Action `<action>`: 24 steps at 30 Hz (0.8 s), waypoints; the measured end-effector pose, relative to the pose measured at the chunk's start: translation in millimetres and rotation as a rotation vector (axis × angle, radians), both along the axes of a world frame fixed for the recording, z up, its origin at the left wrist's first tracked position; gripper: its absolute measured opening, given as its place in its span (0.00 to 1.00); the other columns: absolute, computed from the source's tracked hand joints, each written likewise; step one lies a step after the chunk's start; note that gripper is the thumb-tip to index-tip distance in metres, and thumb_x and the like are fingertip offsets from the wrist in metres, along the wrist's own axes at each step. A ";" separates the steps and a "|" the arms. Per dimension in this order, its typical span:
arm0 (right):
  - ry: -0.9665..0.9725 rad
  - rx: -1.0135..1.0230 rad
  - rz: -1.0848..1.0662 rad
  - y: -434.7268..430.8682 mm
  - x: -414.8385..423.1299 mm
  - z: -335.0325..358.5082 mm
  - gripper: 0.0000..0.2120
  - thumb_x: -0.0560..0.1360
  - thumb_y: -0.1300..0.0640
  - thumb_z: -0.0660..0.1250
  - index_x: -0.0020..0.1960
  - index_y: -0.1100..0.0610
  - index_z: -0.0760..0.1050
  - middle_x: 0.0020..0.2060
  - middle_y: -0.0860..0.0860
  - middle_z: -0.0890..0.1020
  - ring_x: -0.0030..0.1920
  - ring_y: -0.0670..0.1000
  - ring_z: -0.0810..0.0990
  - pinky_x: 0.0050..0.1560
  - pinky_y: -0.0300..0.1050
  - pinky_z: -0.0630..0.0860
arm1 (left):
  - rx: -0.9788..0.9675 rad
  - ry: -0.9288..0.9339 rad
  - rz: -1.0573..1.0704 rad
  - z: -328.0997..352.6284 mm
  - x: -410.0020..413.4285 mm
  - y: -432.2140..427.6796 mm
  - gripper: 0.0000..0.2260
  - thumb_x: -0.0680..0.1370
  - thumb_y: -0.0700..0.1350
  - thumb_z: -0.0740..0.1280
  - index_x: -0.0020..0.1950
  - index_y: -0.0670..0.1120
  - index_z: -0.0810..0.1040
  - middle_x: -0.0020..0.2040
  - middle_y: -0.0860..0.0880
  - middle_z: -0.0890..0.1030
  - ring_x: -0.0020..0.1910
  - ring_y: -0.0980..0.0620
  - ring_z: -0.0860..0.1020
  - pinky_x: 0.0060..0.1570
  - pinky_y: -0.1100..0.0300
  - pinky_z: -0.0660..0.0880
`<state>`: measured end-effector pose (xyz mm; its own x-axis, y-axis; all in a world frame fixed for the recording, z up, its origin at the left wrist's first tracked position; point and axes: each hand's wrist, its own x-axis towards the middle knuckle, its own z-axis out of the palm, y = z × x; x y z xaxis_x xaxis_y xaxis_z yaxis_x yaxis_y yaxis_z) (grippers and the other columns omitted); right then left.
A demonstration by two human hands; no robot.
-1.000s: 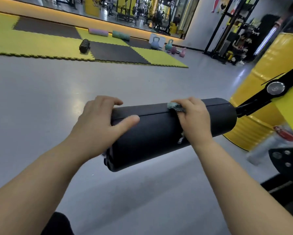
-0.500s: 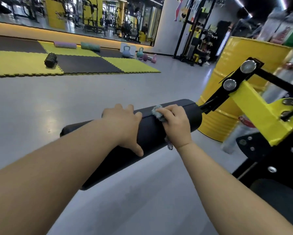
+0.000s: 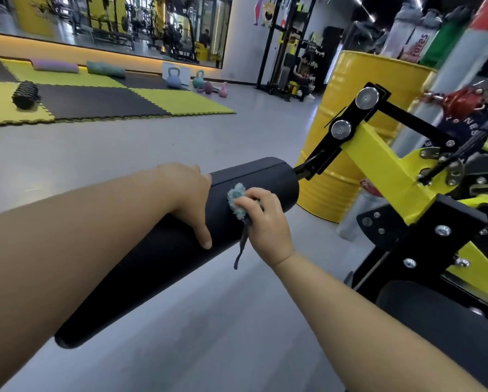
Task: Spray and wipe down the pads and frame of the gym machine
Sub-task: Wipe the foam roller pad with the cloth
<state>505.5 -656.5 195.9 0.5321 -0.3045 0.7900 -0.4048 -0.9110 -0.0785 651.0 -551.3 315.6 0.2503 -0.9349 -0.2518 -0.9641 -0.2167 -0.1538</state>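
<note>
Nearest the camera, two bare forearms reach out over the grey floor [image 3: 208, 335] to a long black roller pad [image 3: 268, 176] that slants away towards the upper right. The left hand [image 3: 190, 199] grips the pad about midway along, its fingers wrapped over the top and its thumb pressed down the near side. Just to its right, the right hand [image 3: 265, 224] is closed around a bunched blue-green cloth [image 3: 236, 199] and holds it against the pad's near face; a dark strap [image 3: 241, 247] dangles from the cloth below that hand. Beyond the right hand, the pad's far end meets a black bracket [image 3: 347, 128] bolted to the machine's yellow frame [image 3: 384, 165]. Behind the bracket stands a yellow drum [image 3: 347, 89]. Far beyond the left hand, yellow and black floor mats [image 3: 109, 100] carry a ridged black foam roller [image 3: 25, 95], with kettlebells [image 3: 174, 78] at their far edge.
</note>
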 end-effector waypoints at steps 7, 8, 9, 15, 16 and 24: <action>-0.339 0.593 -0.528 -84.5 -11.1 14.4 0.12 0.79 0.63 0.56 0.59 0.57 0.75 0.55 0.53 0.73 0.57 0.58 0.70 0.48 0.37 0.60 | 0.038 0.140 0.004 0.3 21.7 -6.8 0.48 0.56 0.71 0.72 0.70 0.52 0.61 0.63 0.50 0.68 0.60 0.46 0.72 0.59 0.52 0.70; -0.387 0.627 -0.587 -90.9 -10.0 18.4 0.12 0.79 0.60 0.57 0.59 0.57 0.75 0.56 0.55 0.73 0.58 0.60 0.71 0.50 0.41 0.62 | 0.041 0.151 0.006 0.3 22.3 -8.0 0.48 0.56 0.71 0.72 0.70 0.52 0.61 0.63 0.50 0.68 0.60 0.46 0.72 0.59 0.52 0.71; -0.424 0.667 -0.624 -93.8 -4.9 22.0 0.12 0.80 0.58 0.57 0.59 0.56 0.75 0.57 0.57 0.73 0.58 0.60 0.71 0.52 0.43 0.64 | 0.043 0.164 0.010 -0.6 23.4 -9.0 0.48 0.56 0.70 0.73 0.69 0.52 0.62 0.63 0.50 0.69 0.59 0.46 0.72 0.59 0.52 0.71; -0.133 0.342 -0.301 -43.7 39.3 38.9 0.09 0.76 0.52 0.63 0.50 0.55 0.78 0.49 0.54 0.78 0.51 0.57 0.73 0.48 0.40 0.58 | 0.047 0.181 0.021 -1.3 23.0 -12.3 0.47 0.57 0.69 0.73 0.69 0.50 0.62 0.63 0.49 0.68 0.60 0.46 0.72 0.60 0.52 0.71; -0.100 0.277 -0.173 -29.1 41.6 37.4 0.09 0.76 0.52 0.63 0.49 0.56 0.78 0.47 0.54 0.78 0.49 0.56 0.74 0.48 0.40 0.59 | 0.047 0.166 0.017 -1.4 21.8 -12.1 0.47 0.57 0.69 0.73 0.69 0.50 0.62 0.63 0.49 0.68 0.60 0.46 0.72 0.59 0.53 0.71; 0.101 0.317 -0.456 -110.6 7.4 52.8 0.09 0.77 0.59 0.61 0.54 0.58 0.78 0.52 0.58 0.76 0.55 0.62 0.73 0.54 0.49 0.62 | 0.035 0.121 0.010 -5.0 23.0 -8.7 0.50 0.57 0.72 0.71 0.72 0.53 0.58 0.64 0.50 0.67 0.61 0.46 0.71 0.59 0.52 0.71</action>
